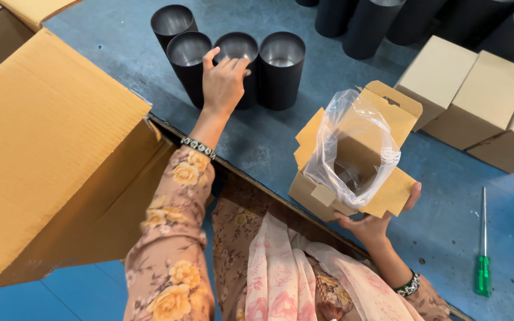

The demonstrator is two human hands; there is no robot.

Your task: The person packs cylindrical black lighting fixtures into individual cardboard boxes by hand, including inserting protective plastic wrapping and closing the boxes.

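Black cylindrical cup (237,65) being gripped on blue table (269,142).
Left hand (223,83) is closing its fingers over the cup's rim, among three matching cups; right hand (376,223) is clamping the open small carton (352,157), lined with a clear bag (352,142), from below.

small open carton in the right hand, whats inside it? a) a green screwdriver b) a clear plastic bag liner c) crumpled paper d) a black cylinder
b: the small open carton, held by the right hand, is lined with a clear plastic bag; the black cylinders stand on the table by the left hand, and the green screwdriver lies apart.
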